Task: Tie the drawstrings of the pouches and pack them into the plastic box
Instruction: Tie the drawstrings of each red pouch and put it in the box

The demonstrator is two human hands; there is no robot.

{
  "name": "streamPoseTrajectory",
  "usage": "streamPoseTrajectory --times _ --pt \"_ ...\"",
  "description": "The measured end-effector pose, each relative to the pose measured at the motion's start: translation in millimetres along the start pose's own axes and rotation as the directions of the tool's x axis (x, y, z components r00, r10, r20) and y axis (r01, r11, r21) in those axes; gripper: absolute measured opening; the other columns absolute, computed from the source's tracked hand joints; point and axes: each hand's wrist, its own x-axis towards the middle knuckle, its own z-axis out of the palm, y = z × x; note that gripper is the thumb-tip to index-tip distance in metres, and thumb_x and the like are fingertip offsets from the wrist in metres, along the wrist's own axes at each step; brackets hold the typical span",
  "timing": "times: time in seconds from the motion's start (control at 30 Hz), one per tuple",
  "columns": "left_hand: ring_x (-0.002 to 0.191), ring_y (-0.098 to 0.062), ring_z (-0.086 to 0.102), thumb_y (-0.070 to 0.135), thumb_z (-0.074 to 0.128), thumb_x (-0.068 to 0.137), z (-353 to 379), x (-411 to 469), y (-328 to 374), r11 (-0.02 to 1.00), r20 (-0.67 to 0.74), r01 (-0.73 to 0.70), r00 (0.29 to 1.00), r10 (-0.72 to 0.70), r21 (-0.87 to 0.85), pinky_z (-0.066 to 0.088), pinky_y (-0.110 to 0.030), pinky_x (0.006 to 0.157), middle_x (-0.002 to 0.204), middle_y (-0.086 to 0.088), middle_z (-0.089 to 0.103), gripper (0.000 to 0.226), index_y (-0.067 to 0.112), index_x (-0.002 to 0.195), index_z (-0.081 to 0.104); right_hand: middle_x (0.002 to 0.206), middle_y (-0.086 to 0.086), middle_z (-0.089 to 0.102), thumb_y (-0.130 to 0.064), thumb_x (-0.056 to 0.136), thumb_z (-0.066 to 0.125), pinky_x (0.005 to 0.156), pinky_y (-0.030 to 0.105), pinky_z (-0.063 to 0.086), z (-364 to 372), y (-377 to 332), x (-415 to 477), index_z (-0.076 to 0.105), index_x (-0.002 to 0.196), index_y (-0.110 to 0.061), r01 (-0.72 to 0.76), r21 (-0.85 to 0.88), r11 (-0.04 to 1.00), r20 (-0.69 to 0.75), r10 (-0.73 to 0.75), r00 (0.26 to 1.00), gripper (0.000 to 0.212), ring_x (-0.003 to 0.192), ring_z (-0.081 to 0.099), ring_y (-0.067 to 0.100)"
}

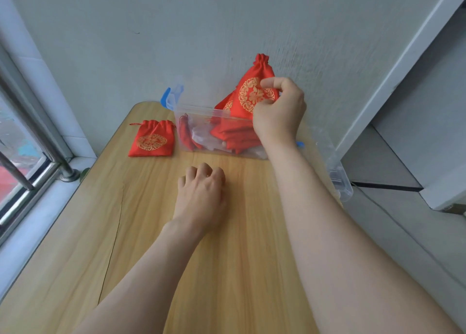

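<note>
– At the back of the table (227,258), against the wall: clear plastic box (196,111), open top. Status?
– Right hand (278,109) is over the box's right half, thumb and fingers curled and clamped on a red pouch (254,91). Pouch upright, neck cinched at the top, lower edge about at the rim.
– Contents?
– Several red pouches (232,134) lying in the box already. One more pokes above the rim just left of the held pouch.
– Left hand?
– Left hand (201,195) rests on the table in front of the box, fingers loosely curled under, holding nothing.
– Anything outside the box?
– One loose pouch (152,139) flat on the table just left of the box, gold emblem up, neck gathered. Can't tell whether its string is knotted.
– Lid?
– Clear lid (338,177) with a blue clip sits at the right table edge, beside the box.
</note>
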Motion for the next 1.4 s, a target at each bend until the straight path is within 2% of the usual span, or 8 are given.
streamPoseTrajectory --times 0.27,0.6,0.73,0.87,1.03,1.2,1.3,1.4 --pt "0.111 -0.03 0.048 0.027 0.053 0.097 3 1 -2 0.999 0.0 -0.017 1.0 0.017 0.035 0.044 -0.044 0.093 0.123 -0.002 0.05 0.025 0.023 0.121 0.056 0.143 0.008 0.055 -0.006 0.093 0.057 0.109 0.037 0.033 21 18 25 0.074 0.123 -0.021 0.069 -0.435 0.898 0.153 -0.002 0.988 0.038 0.14 0.042 0.032" --pt "0.116 -0.024 0.048 0.027 0.05 0.097 -3 2 -13 1.0 0.033 -0.031 0.999 0.031 -0.005 0.041 -0.041 0.097 0.128 0.003 0.052 0.03 0.026 0.126 0.058 0.118 0.016 0.072 -0.047 0.112 0.026 0.106 0.051 0.036 30 8 -3 0.072 0.111 -0.009 0.273 -0.653 0.706 0.391 0.006 0.92 0.06 0.117 0.06 0.038" --pt "0.125 -0.03 0.044 0.029 0.053 0.099 -13 4 -24 0.994 0.019 0.106 0.994 -0.106 -0.015 0.038 -0.045 0.102 0.137 -0.003 0.049 0.036 0.026 0.134 0.057 0.115 0.016 0.064 -0.023 0.098 0.046 0.09 0.048 0.04 37 1 -24 0.067 0.11 -0.013 0.389 -0.609 0.692 0.261 -0.288 0.921 0.026 0.111 0.056 0.04" --pt "0.127 -0.038 0.044 0.024 0.049 0.097 -28 4 -56 0.911 -0.02 0.368 0.926 -0.378 -0.189 0.036 -0.048 0.103 0.133 -0.01 0.056 0.035 0.022 0.128 0.065 0.094 0.012 0.062 -0.009 0.085 0.046 0.075 0.042 0.04 56 -2 -62 0.065 0.087 -0.011 0.7 -0.248 0.67 0.357 -0.609 0.708 0.019 0.094 0.055 0.035" --pt "0.117 -0.03 0.057 0.012 0.052 0.091 -45 -5 -88 0.645 -0.039 0.484 0.782 -0.622 -0.591 0.048 -0.051 0.104 0.117 -0.007 0.062 0.025 0.021 0.112 0.063 0.128 0.008 0.069 0.011 0.092 0.049 0.092 0.04 0.047 85 -4 -97 0.068 0.126 -0.013 0.682 -0.123 0.721 0.823 -0.31 0.476 0.046 0.121 0.059 0.03" --pt "0.118 -0.025 0.058 0.017 0.051 0.093 -56 -7 -88 0.453 -0.014 0.459 0.69 -0.723 -0.765 0.051 -0.053 0.104 0.124 -0.002 0.06 0.028 0.024 0.118 0.06 0.178 0.001 0.006 0.007 0.096 0.048 0.123 0.054 0.027 112 -5 -121 0.007 0.17 -0.026 0.623 -0.208 0.754 0.943 -0.015 0.333 0.091 0.158 0.021 0.035" --pt "0.127 -0.023 0.054 0.021 0.053 0.095 -58 -8 -87 0.436 0.001 0.453 0.695 -0.719 -0.778 0.047 -0.05 0.11 0.134 -0.002 0.056 0.038 0.021 0.132 0.06 0.176 -0.005 0.01 -0.013 0.101 0.052 0.118 0.059 0.026 118 -2 -131 0.011 0.169 -0.027 0.601 -0.274 0.75 0.934 0.059 0.353 0.081 0.155 0.019 0.037" --pt "0.133 -0.024 0.052 0.023 0.054 0.097 -61 -11 -87 0.434 0.015 0.472 0.691 -0.723 -0.767 0.044 -0.047 0.114 0.141 -0.004 0.055 0.045 0.018 0.141 0.058 0.155 0.001 0.047 -0.023 0.104 0.054 0.108 0.053 0.039 113 -3 -137 0.047 0.152 -0.024 0.549 -0.257 0.795 0.874 -0.051 0.483 0.048 0.142 0.041 0.034"
